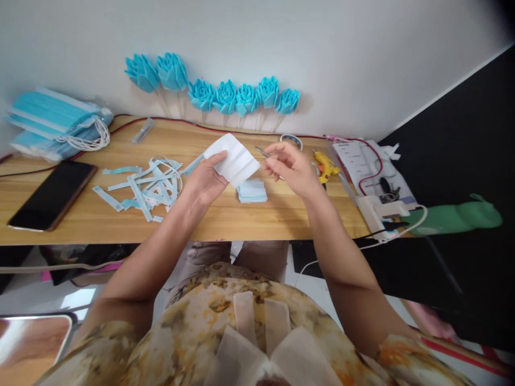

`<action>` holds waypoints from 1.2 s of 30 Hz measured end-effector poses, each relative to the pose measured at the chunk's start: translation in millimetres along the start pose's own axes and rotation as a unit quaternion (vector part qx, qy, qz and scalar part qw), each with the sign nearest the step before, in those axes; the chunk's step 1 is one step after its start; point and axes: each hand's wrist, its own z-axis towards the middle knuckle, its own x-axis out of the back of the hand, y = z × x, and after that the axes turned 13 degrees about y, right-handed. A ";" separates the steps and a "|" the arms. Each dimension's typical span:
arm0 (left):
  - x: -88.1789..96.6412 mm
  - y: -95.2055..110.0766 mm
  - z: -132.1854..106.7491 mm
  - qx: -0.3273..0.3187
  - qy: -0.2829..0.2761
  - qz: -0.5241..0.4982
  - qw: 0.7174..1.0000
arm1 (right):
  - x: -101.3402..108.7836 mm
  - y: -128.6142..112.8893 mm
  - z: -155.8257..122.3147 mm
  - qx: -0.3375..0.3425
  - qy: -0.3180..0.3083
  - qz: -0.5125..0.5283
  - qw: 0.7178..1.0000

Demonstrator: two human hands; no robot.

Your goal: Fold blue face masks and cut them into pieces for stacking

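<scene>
Fabric (233,160), white and creased, sits pinched in left hand (205,182); right hand (292,169) grips thin metal tool (262,152).

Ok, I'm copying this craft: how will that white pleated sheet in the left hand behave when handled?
Probably very light: the left hand holds the white sheet by one edge, fingertips only. Likely thin yet not limp; it stands out nearly flat, perhaps stiffened by pleats. Pushed, it would probably slide, like the cut strips nearby. The right hand pinches a metal tool.

Spreads as a light-wood tabletop (100,214) — carries a flat black smartphone (52,194), stacked blue face masks (56,124), loose blue cut strips (142,187), a yellow glue gun (325,166).
</scene>
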 end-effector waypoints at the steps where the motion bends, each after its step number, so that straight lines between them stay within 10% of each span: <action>1: -1.8 2.4 -1.1 0.006 -0.012 0.005 1.000 | 7.7 1.7 -0.2 0.017 0.030 -0.015 0.999; 6: -16.0 4.9 -9.0 0.027 -0.047 0.031 0.998 | 22.9 3.5 6.3 0.190 0.100 -0.181 0.960; 15: -18.9 3.8 10.7 -0.018 -0.050 0.081 0.995 | -0.3 -3.6 22.9 0.295 -0.065 -0.164 0.939; 25: -19.0 2.2 25.9 -0.066 -0.033 0.078 0.994 | -34.8 8.8 36.4 0.167 0.107 -0.154 0.968; 36: -8.1 -9.0 13.6 -0.036 -0.042 0.062 0.997 | -46.1 20.4 29.1 0.105 0.132 -0.146 0.975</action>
